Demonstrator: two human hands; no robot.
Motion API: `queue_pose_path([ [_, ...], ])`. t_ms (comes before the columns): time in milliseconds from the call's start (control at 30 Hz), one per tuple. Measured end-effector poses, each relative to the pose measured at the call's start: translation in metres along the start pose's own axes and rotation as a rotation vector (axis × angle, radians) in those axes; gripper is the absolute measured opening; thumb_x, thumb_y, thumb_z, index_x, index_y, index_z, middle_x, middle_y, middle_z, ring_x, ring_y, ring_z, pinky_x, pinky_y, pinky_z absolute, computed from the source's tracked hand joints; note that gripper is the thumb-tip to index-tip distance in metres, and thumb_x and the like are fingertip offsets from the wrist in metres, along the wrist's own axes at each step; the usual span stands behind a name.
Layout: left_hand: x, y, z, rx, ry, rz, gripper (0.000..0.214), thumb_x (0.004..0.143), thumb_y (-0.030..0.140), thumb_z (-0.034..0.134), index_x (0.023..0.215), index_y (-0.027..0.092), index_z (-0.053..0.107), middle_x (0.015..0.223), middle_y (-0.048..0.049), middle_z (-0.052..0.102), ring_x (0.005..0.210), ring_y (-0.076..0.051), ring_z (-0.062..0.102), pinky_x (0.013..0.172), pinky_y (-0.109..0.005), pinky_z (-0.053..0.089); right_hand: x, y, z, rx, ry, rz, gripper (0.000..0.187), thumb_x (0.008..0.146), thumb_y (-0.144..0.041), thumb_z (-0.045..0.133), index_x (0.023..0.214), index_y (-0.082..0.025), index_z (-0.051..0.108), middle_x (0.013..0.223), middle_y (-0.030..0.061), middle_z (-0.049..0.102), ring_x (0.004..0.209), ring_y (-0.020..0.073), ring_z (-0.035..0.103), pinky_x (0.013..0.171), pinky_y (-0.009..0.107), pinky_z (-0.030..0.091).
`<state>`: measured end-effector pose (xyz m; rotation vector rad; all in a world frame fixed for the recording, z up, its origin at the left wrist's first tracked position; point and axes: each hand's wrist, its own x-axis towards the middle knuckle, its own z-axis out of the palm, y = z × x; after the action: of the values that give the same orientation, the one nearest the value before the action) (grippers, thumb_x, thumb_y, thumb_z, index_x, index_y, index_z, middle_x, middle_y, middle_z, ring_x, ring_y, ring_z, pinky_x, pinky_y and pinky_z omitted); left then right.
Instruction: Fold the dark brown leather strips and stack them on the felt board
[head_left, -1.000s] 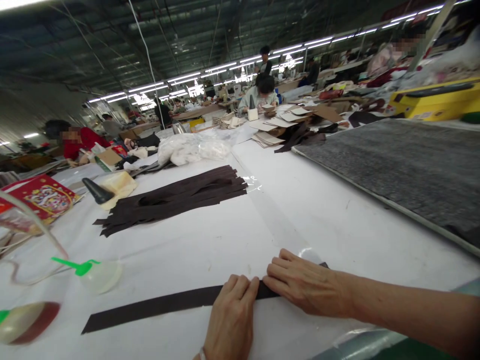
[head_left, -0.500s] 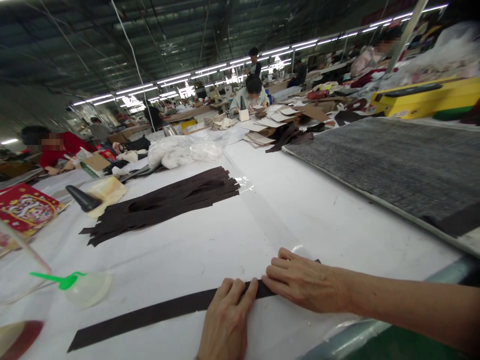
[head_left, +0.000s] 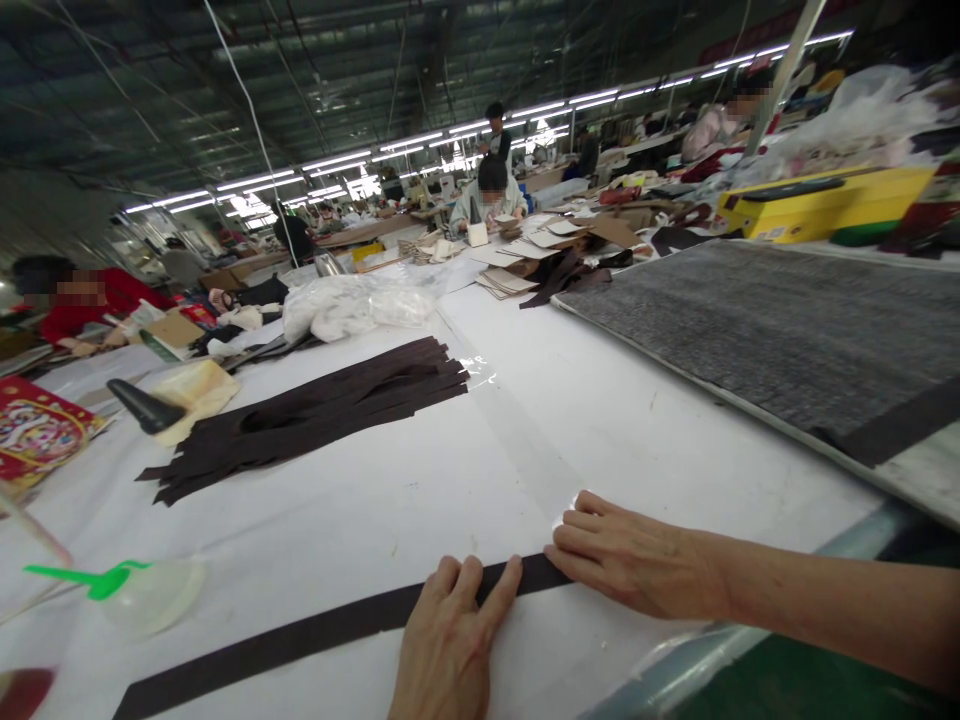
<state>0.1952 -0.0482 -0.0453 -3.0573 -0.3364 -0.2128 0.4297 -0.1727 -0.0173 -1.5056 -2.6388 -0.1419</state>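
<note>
A long dark brown strip (head_left: 300,640) lies flat along the near edge of the white table (head_left: 420,490). My left hand (head_left: 450,645) presses on it from below, fingers stretched flat across the strip. My right hand (head_left: 637,560) lies flat on the strip's right end, fingers together and pointing left, almost touching the left fingertips. Neither hand grips anything. A pile of the same dark strips (head_left: 315,410) rests farther back on the table, left of centre.
A glue bottle with a green nozzle (head_left: 127,595) lies at the near left. A grey felt mat (head_left: 765,330) covers the right side. A black tool on yellow cloth (head_left: 161,400), a white plastic bag (head_left: 352,300) and cardboard pieces (head_left: 525,270) sit farther back. Other workers sit at distant tables.
The view has shifted so everything sits lower and further left. My hands stay pressed on the strip; the right hand has slid slightly right, and the left fingers have spread.
</note>
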Motion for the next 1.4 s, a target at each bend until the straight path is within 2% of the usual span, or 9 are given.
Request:
queue_pose_path([
  [133, 0.003, 0.003, -0.005, 0.002, -0.007, -0.057, 0.087, 0.072, -0.009, 0.047, 0.143, 0.037, 0.033, 0.102, -0.0039, 0.054, 0.090, -0.022, 0.049, 0.082, -0.037, 0.051, -0.010, 0.002, -0.002, 0.001, -0.003, 0.010, 0.022, 0.096, -0.008, 0.035, 0.105, -0.010, 0.056, 0.086, 0.0063, 0.051, 0.078, 0.0197, 0.044, 0.078, 0.037, 0.032],
  [233, 0.009, 0.007, -0.010, -0.020, 0.000, -0.102, 0.077, 0.074, -0.008, 0.046, 0.135, 0.039, 0.045, 0.102, -0.0043, 0.055, 0.090, -0.023, 0.051, 0.079, -0.038, 0.050, -0.013, 0.003, -0.002, -0.006, 0.000, 0.013, 0.023, 0.096, -0.008, 0.034, 0.103, -0.010, 0.056, 0.086, 0.0063, 0.051, 0.078, 0.0196, 0.045, 0.078, 0.037, 0.032],
  [300, 0.018, 0.013, -0.013, -0.060, 0.043, -0.097, 0.065, 0.078, -0.006, 0.044, 0.128, 0.034, 0.053, 0.107, -0.0058, 0.055, 0.093, -0.024, 0.052, 0.080, -0.039, 0.048, -0.013, 0.002, -0.002, -0.013, 0.010, 0.013, 0.022, 0.097, -0.009, 0.034, 0.101, -0.010, 0.056, 0.085, 0.0064, 0.051, 0.078, 0.0195, 0.045, 0.078, 0.037, 0.032],
  [433, 0.035, 0.031, -0.007, -0.239, 0.079, -0.008, 0.049, 0.081, -0.003, 0.040, 0.122, 0.018, 0.056, 0.112, -0.0081, 0.057, 0.096, -0.023, 0.053, 0.085, -0.038, 0.048, -0.013, 0.002, -0.001, -0.023, 0.014, 0.020, 0.022, 0.097, -0.010, 0.034, 0.101, -0.011, 0.056, 0.085, 0.0066, 0.052, 0.079, 0.0198, 0.046, 0.080, 0.037, 0.033],
  [533, 0.040, 0.040, 0.002, -0.315, 0.021, 0.013, 0.050, 0.078, -0.004, 0.039, 0.122, 0.013, 0.055, 0.102, -0.0078, 0.060, 0.092, -0.023, 0.053, 0.085, -0.037, 0.049, -0.016, 0.003, -0.002, -0.023, 0.005, 0.028, 0.022, 0.098, -0.011, 0.034, 0.101, -0.010, 0.056, 0.085, 0.0065, 0.052, 0.081, 0.0198, 0.046, 0.080, 0.037, 0.033],
  [633, 0.039, 0.041, 0.008, -0.310, -0.001, 0.057, 0.058, 0.076, -0.004, 0.039, 0.131, 0.010, 0.049, 0.104, -0.0088, 0.059, 0.095, -0.024, 0.051, 0.088, -0.037, 0.048, -0.023, 0.005, -0.005, -0.023, -0.002, 0.031, 0.025, 0.098, -0.011, 0.032, 0.104, -0.010, 0.056, 0.086, 0.0068, 0.052, 0.081, 0.0198, 0.046, 0.080, 0.037, 0.033],
  [1000, 0.042, 0.049, 0.007, -0.094, 0.066, 0.040, 0.070, 0.073, -0.007, 0.043, 0.136, 0.022, 0.046, 0.105, -0.0058, 0.057, 0.092, -0.023, 0.050, 0.083, -0.036, 0.048, -0.051, 0.009, -0.012, -0.026, -0.018, 0.068, 0.026, 0.097, -0.012, 0.035, 0.112, -0.008, 0.055, 0.086, 0.0075, 0.053, 0.078, 0.0209, 0.044, 0.079, 0.037, 0.034],
  [1167, 0.046, 0.052, 0.003, -0.038, 0.054, 0.034, 0.075, 0.072, -0.008, 0.045, 0.138, 0.028, 0.044, 0.106, -0.0042, 0.056, 0.094, -0.023, 0.048, 0.082, -0.035, 0.047, -0.057, 0.009, -0.013, -0.027, -0.010, 0.107, 0.025, 0.098, -0.012, 0.034, 0.109, -0.009, 0.056, 0.085, 0.0071, 0.053, 0.078, 0.0202, 0.045, 0.080, 0.037, 0.033],
  [1400, 0.051, 0.057, -0.003, -0.006, 0.035, 0.026, 0.070, 0.077, -0.004, 0.046, 0.138, 0.031, 0.044, 0.106, -0.0043, 0.056, 0.093, -0.023, 0.049, 0.080, -0.035, 0.047, -0.063, 0.006, -0.015, -0.009, 0.006, 0.133, 0.027, 0.099, -0.011, 0.032, 0.108, -0.010, 0.057, 0.085, 0.0073, 0.054, 0.079, 0.0201, 0.045, 0.081, 0.037, 0.035],
])
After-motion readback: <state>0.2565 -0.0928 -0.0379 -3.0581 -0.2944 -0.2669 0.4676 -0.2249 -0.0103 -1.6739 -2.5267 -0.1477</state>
